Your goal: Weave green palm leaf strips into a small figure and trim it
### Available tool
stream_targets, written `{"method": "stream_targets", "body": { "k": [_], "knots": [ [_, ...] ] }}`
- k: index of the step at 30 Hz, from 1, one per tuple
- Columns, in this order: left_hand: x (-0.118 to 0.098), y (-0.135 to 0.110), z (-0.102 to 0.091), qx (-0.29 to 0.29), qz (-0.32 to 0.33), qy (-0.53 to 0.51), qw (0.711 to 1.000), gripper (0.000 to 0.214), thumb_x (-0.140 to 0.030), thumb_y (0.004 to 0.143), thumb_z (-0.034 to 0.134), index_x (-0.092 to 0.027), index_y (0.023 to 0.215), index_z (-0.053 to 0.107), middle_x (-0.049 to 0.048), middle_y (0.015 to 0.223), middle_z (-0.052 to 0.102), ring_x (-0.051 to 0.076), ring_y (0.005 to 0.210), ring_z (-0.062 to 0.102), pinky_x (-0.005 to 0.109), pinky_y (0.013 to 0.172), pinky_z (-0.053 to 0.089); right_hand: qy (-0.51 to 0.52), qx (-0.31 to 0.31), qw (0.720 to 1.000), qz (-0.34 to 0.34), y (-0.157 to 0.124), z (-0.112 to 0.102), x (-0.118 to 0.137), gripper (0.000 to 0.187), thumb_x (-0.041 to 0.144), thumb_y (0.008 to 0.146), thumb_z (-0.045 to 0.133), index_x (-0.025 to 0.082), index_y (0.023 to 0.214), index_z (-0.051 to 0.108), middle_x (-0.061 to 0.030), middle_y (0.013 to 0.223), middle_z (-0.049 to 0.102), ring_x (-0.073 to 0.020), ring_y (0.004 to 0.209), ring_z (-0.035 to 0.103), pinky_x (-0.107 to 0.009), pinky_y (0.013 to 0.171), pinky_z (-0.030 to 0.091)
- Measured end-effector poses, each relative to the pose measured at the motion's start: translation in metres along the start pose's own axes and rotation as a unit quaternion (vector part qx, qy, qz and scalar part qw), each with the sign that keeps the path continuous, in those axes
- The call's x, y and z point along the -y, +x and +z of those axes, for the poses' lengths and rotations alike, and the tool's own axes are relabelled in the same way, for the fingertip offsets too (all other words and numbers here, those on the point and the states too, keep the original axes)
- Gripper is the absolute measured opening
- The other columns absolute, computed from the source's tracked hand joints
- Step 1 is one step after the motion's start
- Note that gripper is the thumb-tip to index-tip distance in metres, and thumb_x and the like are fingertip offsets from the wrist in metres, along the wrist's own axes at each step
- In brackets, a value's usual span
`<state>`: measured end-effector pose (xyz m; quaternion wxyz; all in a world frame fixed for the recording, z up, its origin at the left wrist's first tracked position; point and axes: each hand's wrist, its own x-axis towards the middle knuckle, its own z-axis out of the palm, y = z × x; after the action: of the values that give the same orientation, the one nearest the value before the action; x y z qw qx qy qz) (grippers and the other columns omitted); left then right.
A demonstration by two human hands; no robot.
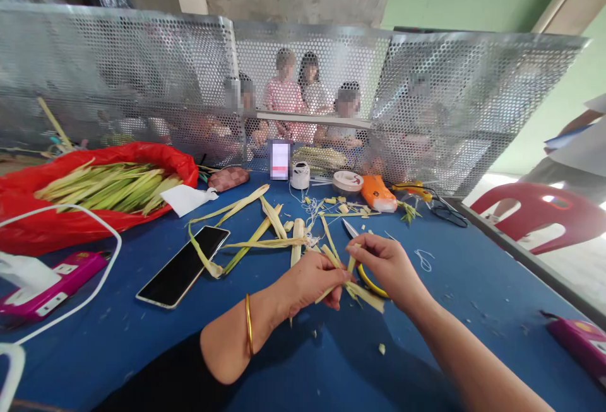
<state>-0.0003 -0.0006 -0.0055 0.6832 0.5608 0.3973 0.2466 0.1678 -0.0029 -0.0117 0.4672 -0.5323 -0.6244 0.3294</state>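
Observation:
My left hand [310, 279] is closed around a small bundle of pale yellow-green leaf strips [353, 286] just above the blue table [331, 361]. My right hand [386, 264] pinches the upper ends of the same strips, thumb and fingers pressed together. A gold bangle [249, 325] sits on my left wrist. Scissors with yellow handles [362, 267] lie on the table under my right hand, blade tip pointing away. More loose leaf strips [255, 238] lie scattered just beyond my hands.
A black phone [184, 265] lies flat left of my hands. A red bag of green leaves [101, 188] fills the far left. Thread spool [300, 175], tape roll [348, 182] and an orange tool [379, 194] stand before a perforated metal screen [426, 109]. People sit behind it.

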Motion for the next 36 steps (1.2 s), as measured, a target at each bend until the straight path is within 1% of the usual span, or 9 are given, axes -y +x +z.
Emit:
{"method": "stream_targets", "body": {
  "k": [3, 7, 15, 24, 28, 31, 32, 34, 36],
  "knots": [
    [0.005, 0.001, 0.003, 0.02, -0.013, 0.008, 1.0, 0.025, -0.04, 0.072, 0.067, -0.016, 0.067, 0.069, -0.0036, 0.044, 0.052, 0.01, 0.041, 0.051, 0.023, 0.049, 0.045, -0.072, 0.003, 0.995, -0.072, 0.001, -0.004, 0.006, 0.017, 0.034, 0.08, 0.062, 0.022, 0.086, 0.072, -0.0034, 0.083, 0.069, -0.0192, 0.078, 0.061, -0.032, 0.073, 0.046],
    [0.007, 0.003, 0.006, 0.004, -0.012, 0.033, 0.999, 0.036, -0.045, 0.071, 0.067, -0.017, 0.05, 0.058, -0.0032, 0.042, 0.049, 0.01, 0.041, 0.05, 0.024, 0.048, 0.046, -0.106, 0.083, 0.986, -0.099, -0.004, 0.001, 0.015, 0.018, 0.032, 0.08, 0.061, 0.022, 0.067, 0.069, -0.0012, 0.07, 0.064, -0.0167, 0.068, 0.058, -0.029, 0.066, 0.043],
    [0.006, 0.001, 0.005, 0.025, -0.008, 0.046, 0.999, 0.037, -0.044, 0.065, 0.071, -0.018, 0.046, 0.053, -0.0033, 0.04, 0.049, 0.01, 0.04, 0.052, 0.024, 0.05, 0.045, -0.041, -0.013, 0.999, -0.001, -0.009, 0.012, 0.008, 0.017, 0.029, 0.07, 0.063, 0.02, 0.056, 0.06, 0.0012, 0.058, 0.057, -0.0151, 0.059, 0.051, -0.028, 0.059, 0.039],
    [0.005, 0.001, 0.004, 0.044, -0.044, 0.028, 0.998, 0.044, -0.056, 0.058, 0.074, -0.015, 0.052, 0.058, -0.0016, 0.046, 0.055, 0.012, 0.047, 0.053, 0.026, 0.052, 0.044, -0.066, -0.034, 0.994, -0.083, -0.011, 0.017, 0.006, 0.018, 0.026, 0.075, 0.063, 0.02, 0.059, 0.062, 0.0003, 0.062, 0.059, -0.0146, 0.061, 0.052, -0.027, 0.058, 0.039],
    [-0.001, 0.002, -0.006, 0.082, -0.038, -0.061, 0.994, 0.058, -0.073, 0.067, 0.059, -0.015, 0.065, 0.062, 0.001, 0.055, 0.06, 0.012, 0.05, 0.053, 0.027, 0.055, 0.043, 0.042, -0.078, 0.996, -0.026, -0.006, 0.004, 0.007, 0.018, 0.033, 0.075, 0.069, 0.02, 0.063, 0.064, 0.0021, 0.061, 0.055, -0.0126, 0.057, 0.047, -0.026, 0.054, 0.037],
    [-0.005, 0.005, -0.015, 0.095, -0.032, -0.148, 0.984, 0.072, -0.078, 0.075, 0.04, -0.013, 0.08, 0.07, -0.0008, 0.05, 0.052, 0.012, 0.046, 0.045, 0.027, 0.052, 0.039, 0.166, -0.091, 0.981, 0.042, -0.003, -0.004, 0.007, 0.022, 0.038, 0.07, 0.075, 0.019, 0.066, 0.065, 0.0019, 0.063, 0.057, -0.012, 0.058, 0.047, -0.024, 0.055, 0.037],
    [-0.005, 0.005, -0.017, 0.08, -0.02, -0.159, 0.984, 0.071, -0.076, 0.077, 0.04, -0.013, 0.084, 0.072, -0.0027, 0.048, 0.046, 0.011, 0.045, 0.041, 0.026, 0.05, 0.036, 0.202, -0.088, 0.974, 0.057, -0.003, -0.005, 0.007, 0.023, 0.038, 0.069, 0.077, 0.019, 0.066, 0.065, 0.0008, 0.066, 0.06, -0.0125, 0.061, 0.049, -0.024, 0.057, 0.038],
    [-0.006, 0.007, -0.018, 0.021, 0.022, -0.125, 0.992, 0.056, -0.062, 0.079, 0.051, -0.012, 0.086, 0.075, -0.0051, 0.047, 0.039, 0.009, 0.045, 0.032, 0.024, 0.049, 0.029, 0.265, -0.084, 0.957, 0.079, -0.002, -0.004, 0.008, 0.025, 0.039, 0.066, 0.08, 0.018, 0.066, 0.066, -0.0008, 0.069, 0.063, -0.0133, 0.064, 0.052, -0.024, 0.059, 0.039],
    [-0.005, 0.007, -0.014, -0.056, 0.083, -0.052, 0.994, 0.031, -0.042, 0.075, 0.065, -0.014, 0.083, 0.075, -0.0042, 0.052, 0.045, 0.008, 0.05, 0.034, 0.024, 0.052, 0.028, 0.31, -0.079, 0.943, 0.096, -0.002, -0.001, 0.008, 0.027, 0.041, 0.064, 0.082, 0.018, 0.066, 0.067, -0.0001, 0.064, 0.061, -0.0122, 0.062, 0.051, -0.023, 0.058, 0.039]
  ]
}}
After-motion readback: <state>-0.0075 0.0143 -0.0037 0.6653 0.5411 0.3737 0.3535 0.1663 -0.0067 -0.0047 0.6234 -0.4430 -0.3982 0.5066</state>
